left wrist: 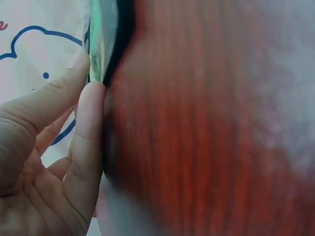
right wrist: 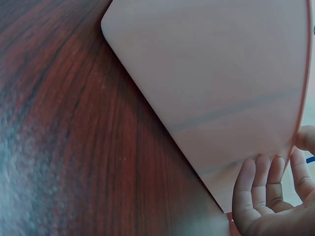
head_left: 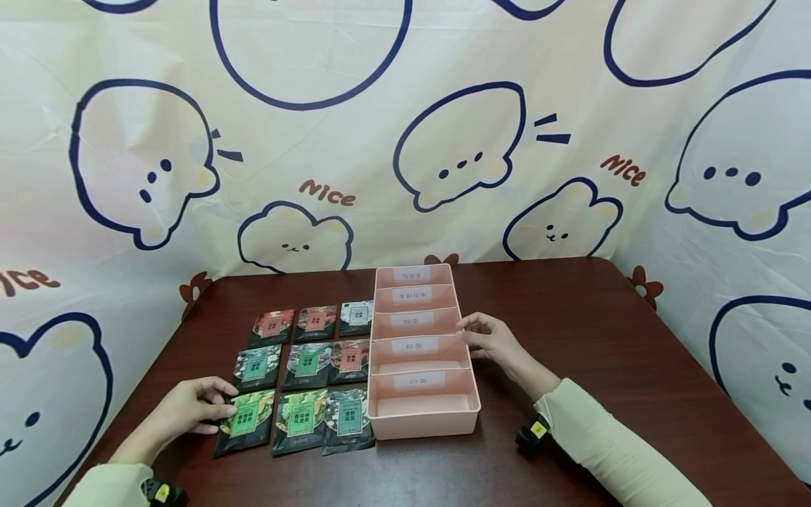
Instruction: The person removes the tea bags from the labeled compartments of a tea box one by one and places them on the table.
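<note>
At the near left corner of a group of flat tea packets, my left hand [head_left: 190,407] pinches the left edge of a dark packet with a bright green label [head_left: 246,418]. The left wrist view shows this packet [left wrist: 100,39] edge-on between thumb and finger. My right hand [head_left: 500,346] is at the right side of a long pink divided box [head_left: 423,427]. Its thumb lies at the rim, and its bent fingers [right wrist: 246,179] touch the outer wall [right wrist: 221,59]. White labels with printed characters mark the box's several compartments.
Several more packets lie in rows left of the box, among them a red one [head_left: 272,327], a white one [head_left: 356,317] and a teal one [head_left: 349,420]. Everything rests on a dark brown wooden table [head_left: 608,338]. A cartoon-printed cloth [head_left: 367,155] hangs behind it.
</note>
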`<action>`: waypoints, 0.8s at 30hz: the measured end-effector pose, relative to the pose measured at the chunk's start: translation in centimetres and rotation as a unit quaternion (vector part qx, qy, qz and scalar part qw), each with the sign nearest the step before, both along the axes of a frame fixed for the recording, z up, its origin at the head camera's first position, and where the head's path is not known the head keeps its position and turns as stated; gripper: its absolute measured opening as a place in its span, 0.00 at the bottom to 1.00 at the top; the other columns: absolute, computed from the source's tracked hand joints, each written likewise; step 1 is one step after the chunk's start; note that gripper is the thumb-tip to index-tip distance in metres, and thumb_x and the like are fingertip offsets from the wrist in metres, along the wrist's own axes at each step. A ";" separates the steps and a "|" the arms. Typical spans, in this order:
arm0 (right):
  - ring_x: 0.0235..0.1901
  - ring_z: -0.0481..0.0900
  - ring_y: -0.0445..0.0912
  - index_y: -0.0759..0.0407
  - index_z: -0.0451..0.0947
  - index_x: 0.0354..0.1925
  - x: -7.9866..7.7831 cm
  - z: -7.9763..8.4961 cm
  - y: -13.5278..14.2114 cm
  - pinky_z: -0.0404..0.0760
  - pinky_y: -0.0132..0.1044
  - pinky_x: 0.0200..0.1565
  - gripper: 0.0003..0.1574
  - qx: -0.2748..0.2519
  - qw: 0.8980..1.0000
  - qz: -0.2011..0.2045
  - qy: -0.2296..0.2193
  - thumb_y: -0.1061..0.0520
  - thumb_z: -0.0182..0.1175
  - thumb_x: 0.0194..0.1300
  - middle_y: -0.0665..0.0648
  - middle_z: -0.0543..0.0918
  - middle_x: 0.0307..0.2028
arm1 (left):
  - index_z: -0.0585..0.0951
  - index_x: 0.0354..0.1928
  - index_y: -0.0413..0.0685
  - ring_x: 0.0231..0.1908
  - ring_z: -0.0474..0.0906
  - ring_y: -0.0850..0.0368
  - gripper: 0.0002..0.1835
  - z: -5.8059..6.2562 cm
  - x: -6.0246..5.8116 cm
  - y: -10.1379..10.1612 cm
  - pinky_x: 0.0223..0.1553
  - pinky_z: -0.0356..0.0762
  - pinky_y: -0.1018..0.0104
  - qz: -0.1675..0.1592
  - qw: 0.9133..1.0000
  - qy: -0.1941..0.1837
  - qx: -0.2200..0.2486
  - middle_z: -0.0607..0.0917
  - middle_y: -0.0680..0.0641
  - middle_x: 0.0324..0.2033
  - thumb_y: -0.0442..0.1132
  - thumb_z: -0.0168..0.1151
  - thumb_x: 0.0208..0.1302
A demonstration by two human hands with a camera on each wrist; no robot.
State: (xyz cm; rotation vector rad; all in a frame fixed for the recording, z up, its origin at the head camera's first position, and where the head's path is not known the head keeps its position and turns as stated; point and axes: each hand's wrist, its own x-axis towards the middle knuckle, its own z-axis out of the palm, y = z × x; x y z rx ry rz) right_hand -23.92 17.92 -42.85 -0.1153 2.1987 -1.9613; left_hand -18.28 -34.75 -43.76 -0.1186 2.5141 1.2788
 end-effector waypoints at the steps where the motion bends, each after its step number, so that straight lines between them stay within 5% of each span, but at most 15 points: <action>1: 0.37 0.81 0.42 0.60 0.77 0.46 0.0 0.0 0.0 0.85 0.40 0.39 0.15 0.000 1.000 -0.004 -0.003 0.57 0.65 0.62 0.52 0.79 0.37 | 0.77 0.50 0.32 0.28 0.80 0.56 0.22 0.1 0.0 0.1 0.28 0.84 0.60 -0.001 1.000 0.000 0.003 0.76 0.47 0.30 0.36 0.71 0.56; 8: 0.38 0.81 0.43 0.60 0.78 0.46 0.1 0.3 0.4 0.85 0.40 0.41 0.16 0.000 1.000 -0.008 -0.010 0.56 0.66 0.62 0.53 0.78 0.37 | 0.74 0.54 0.30 0.30 0.81 0.56 0.27 1.7 -0.5 0.6 0.31 0.85 0.60 -0.018 0.999 0.020 0.027 0.79 0.47 0.30 0.40 0.70 0.58; 14: 0.38 0.81 0.43 0.62 0.76 0.48 0.2 0.3 1.1 0.85 0.40 0.41 0.19 0.013 1.000 0.001 0.005 0.54 0.65 0.63 0.53 0.78 0.38 | 0.73 0.57 0.33 0.35 0.80 0.53 0.26 4.9 -1.6 2.5 0.35 0.85 0.59 -0.055 0.995 0.075 0.019 0.81 0.42 0.36 0.46 0.63 0.65; 21: 0.36 0.82 0.45 0.67 0.74 0.51 -0.1 2.0 2.4 0.84 0.38 0.39 0.19 0.035 0.996 -0.007 0.076 0.54 0.60 0.69 0.53 0.80 0.39 | 0.74 0.59 0.40 0.36 0.80 0.54 0.28 9.3 -3.3 6.7 0.37 0.84 0.59 -0.080 0.983 0.162 -0.031 0.80 0.38 0.41 0.56 0.52 0.71; 24: 0.39 0.81 0.50 0.65 0.74 0.51 -0.2 3.5 3.0 0.84 0.42 0.41 0.18 0.082 0.988 -0.028 0.130 0.52 0.56 0.72 0.55 0.79 0.41 | 0.71 0.63 0.43 0.39 0.81 0.50 0.31 10.6 -4.1 8.7 0.41 0.83 0.52 -0.085 0.975 0.194 -0.068 0.80 0.36 0.48 0.60 0.44 0.73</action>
